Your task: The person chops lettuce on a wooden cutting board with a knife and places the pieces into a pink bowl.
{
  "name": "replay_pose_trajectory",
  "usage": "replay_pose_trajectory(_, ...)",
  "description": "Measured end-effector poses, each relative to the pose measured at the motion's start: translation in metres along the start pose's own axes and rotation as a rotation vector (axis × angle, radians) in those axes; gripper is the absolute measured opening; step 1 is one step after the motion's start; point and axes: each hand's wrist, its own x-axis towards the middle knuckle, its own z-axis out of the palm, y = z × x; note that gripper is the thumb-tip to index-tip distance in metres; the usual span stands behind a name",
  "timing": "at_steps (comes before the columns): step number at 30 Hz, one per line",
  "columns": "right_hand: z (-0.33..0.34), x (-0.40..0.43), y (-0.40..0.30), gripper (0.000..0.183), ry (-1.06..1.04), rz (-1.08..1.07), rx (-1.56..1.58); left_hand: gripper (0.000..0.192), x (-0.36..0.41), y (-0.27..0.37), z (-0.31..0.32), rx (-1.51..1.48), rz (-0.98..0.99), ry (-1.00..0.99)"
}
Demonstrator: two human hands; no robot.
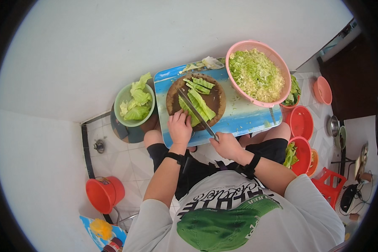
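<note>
In my right hand [227, 145] is the handle of a long kitchen knife [197, 114], its blade lying diagonally over green cabbage leaves. A round wooden chopping board [219, 108] carries the leaves. Fingertips of my left hand [180, 127] hold down the cabbage leaves [193, 121] at the board's near edge, left of the blade. Right of the blade lie broad cut leaf pieces [202, 105]. Narrower cabbage strips [199, 85] rest farther back on the board. Part of the leaf under my left fingers is hidden.
The board stands on a blue-and-white low table [245, 121]. A pink colander [229, 74] heaped with shredded cabbage sits at its back right. Left is a pale green bowl [119, 116] of leaves. Red basins [300, 121] stand right; a red bucket [105, 193] lower left. A wall [138, 37] rises behind.
</note>
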Motion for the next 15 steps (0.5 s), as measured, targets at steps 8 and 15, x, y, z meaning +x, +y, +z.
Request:
replay_pose_trajectory(8,-0.001,0.001,-0.006,0.037,-0.013,-0.011,-0.003,0.018,0.0,0.0,0.002,-0.001,-0.006,0.007)
replay_pose_trajectory(15,-0.013,0.014,-0.024,0.038,-0.197,0.11,0.085,0.015,-0.003,-0.004,0.004,-0.019,0.023,0.031)
